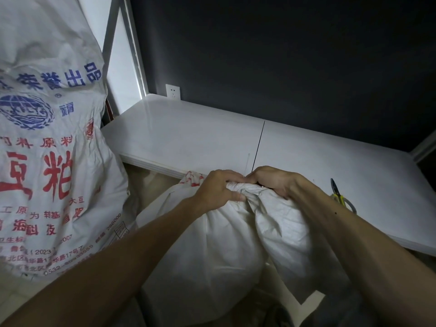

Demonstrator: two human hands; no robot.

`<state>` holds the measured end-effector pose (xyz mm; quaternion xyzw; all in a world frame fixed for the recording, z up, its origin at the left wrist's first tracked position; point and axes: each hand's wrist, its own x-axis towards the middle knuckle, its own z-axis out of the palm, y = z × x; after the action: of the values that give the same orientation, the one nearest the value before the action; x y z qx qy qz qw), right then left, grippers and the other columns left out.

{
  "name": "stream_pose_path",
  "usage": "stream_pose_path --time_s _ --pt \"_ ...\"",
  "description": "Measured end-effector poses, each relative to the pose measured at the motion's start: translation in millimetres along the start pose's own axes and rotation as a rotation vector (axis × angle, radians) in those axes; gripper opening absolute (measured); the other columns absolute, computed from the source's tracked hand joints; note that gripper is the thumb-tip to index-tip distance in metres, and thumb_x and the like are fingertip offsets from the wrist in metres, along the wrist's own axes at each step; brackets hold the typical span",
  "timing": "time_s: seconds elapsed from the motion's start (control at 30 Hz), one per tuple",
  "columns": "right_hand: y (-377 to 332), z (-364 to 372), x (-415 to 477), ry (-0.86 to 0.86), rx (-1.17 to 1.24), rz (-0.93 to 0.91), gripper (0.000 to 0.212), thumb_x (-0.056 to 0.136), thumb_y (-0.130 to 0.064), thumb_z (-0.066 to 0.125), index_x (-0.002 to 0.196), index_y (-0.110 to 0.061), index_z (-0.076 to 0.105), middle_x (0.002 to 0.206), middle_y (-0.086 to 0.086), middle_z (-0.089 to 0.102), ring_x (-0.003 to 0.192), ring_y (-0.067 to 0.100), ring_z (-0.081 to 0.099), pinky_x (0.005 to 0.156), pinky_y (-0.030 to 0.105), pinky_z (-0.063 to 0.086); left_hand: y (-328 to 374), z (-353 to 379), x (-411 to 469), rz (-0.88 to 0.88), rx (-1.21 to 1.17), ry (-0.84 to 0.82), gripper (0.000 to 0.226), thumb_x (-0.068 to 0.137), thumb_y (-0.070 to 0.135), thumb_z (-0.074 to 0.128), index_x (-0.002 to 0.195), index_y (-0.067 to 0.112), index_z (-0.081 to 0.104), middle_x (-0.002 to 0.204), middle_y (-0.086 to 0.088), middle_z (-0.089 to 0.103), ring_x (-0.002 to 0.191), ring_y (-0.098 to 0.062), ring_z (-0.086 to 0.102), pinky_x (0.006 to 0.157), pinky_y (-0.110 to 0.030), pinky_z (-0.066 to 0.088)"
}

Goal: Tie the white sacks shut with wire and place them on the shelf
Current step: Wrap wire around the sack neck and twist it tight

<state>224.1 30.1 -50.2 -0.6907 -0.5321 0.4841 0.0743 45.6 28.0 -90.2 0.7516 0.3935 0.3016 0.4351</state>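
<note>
Head view: the left hand (219, 190) and right hand (276, 182) both gripped the gathered neck of the white woven sack (224, 246). Tying seemed in hand; next, the thin pale wire (247, 164) would need tightening.

Woven, crinkled plastic-cloth sack (212, 244); smooth, faintly glossy white shelf board (188, 133).

Left hand (217, 190) and right hand (276, 182): bare. Left forearm (118, 256) and right forearm (354, 244): bare to frame edge. One small dark spot (337, 213) on right forearm, just right of the white sack (212, 244).
</note>
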Motion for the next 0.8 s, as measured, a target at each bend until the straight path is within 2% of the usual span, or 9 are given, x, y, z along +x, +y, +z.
stream_pose_path --time_s 0.13,0.23,0.33,0.4,0.47,0.53,0.67,0.73,0.8 --pt "1.8 -3.4 -2.9 -0.028 0.187 0.055 0.024 0.088 -0.028 0.067 0.096 -0.006 0.074 0.1 0.012 0.072 0.089 0.024 0.066 0.088 0.038 0.051 0.5 -0.5 1.2 -0.065 -0.011 0.026 0.045 0.059 0.008 0.091 0.101 0.009 0.075 0.107 -0.001 0.072 0.099 -0.012 0.066 0.092 -0.023 0.049" --pt "3.8 -6.9 -5.6 -0.13 0.3 0.087 0.038 0.092 -0.041 0.061 0.099 -0.005 0.072 0.093 0.009 0.072 0.085 0.022 0.066 0.088 0.036 0.051 0.8 -0.9 1.2 -0.125 -0.018 0.029 0.046 0.058 0.011 0.092 0.101 0.011 0.076 0.1 -0.002 0.075 0.098 -0.016 0.069 0.092 -0.033 0.053" --pt "2.2 -7.0 -9.0 -0.271 0.367 0.103 0.049 0.092 -0.049 0.057 0.098 -0.004 0.074 0.099 0.014 0.072 0.086 0.023 0.069 0.09 0.034 0.05 2.5 -1.9 0.8 -0.163 -0.051 0.051 0.044 0.055 0.008 0.093 0.096 0.012 0.077 0.094 -0.004 0.076 0.094 -0.019 0.07 0.09 -0.038 0.054" --pt "-2.9 -5.7 -12.1 -0.262 0.333 0.113 0.052 0.09 -0.053 0.057 0.099 -0.005 0.073 0.101 0.012 0.072 0.085 0.022 0.068 0.09 0.035 0.051 4.6 -2.2 0.0 -0.18 -0.066 0.053 0.041 0.055 0.006 0.092 0.093 0.013 0.077 0.092 -0.003 0.076 0.092 -0.016 0.07 0.089 -0.035 0.054" --pt "-9.5 -5.2 -18.7 -0.117 0.087 0.099 0.054 0.089 -0.061 0.053 0.096 -0.011 0.07 0.094 0.005 0.071 0.081 0.02 0.066 0.082 0.038 0.055 7.5 -0.9 -0.2 -0.184 -0.077 0.051 0.041 0.056 0.007 0.092 0.093 0.014 0.077 0.091 0.0 0.075 0.091 -0.013 0.069 0.088 -0.031 0.053" --pt "-14.3 -4.2 -26.1 0.102 -0.244 -0.012 0.051 0.094 -0.06 0.047 0.092 -0.014 0.068 0.086 0.0 0.067 0.08 0.02 0.063 0.071 0.035 0.053 9.8 0.8 0.5 -0.199 -0.087 0.065 0.042 0.055 0.008 0.093 0.094 0.013 0.077 0.09 0.003 0.074 0.09 -0.012 0.068 0.088 -0.03 0.052" --pt "-8.0 3.2 -38.3 0.548 -0.4 -0.55 0.014 0.088 -0.025 0.065 0.077 -0.018 0.061 0.079 -0.006 0.059 0.075 0.014 0.056 0.069 0.026 0.042 12.8 -0.3 3.4 -0.23 -0.12 0.098 0.037 0.055 0.009 0.093 0.088 0.017 0.078 0.086 0.003 0.075 0.089 -0.014 0.069 0.084 -0.029 0.054" --pt "-4.1 11.1 -47.3 0.59 -0.533 -0.744 0.012 0.079 -0.017 0.066 0.072 -0.021 0.057 0.074 -0.009 0.056 0.068 0.012 0.053 0.065 0.025 0.041 14.5 -4.6 3.4 -0.241 -0.149 0.102 0.034 0.057 0.005 0.091 0.087 0.014 0.078 0.084 0.002 0.075 0.085 -0.01 0.068 0.079 -0.023 0.054" --pt "2.4 20.4 -52.8 0.544 -0.655 -0.822 0.005 0.075 -0.017 0.062 0.072 -0.019 0.058 0.071 -0.008 0.058 0.067 0.016 0.055 0.066 0.029 0.043 14.8 -9.6 3.7 -0.236 -0.164 0.098 0.033 0.059 -0.001 0.087 0.088 0.011 0.079 0.085 -0.001 0.076 0.082 -0.01 0.068 0.077 -0.024 0.054"
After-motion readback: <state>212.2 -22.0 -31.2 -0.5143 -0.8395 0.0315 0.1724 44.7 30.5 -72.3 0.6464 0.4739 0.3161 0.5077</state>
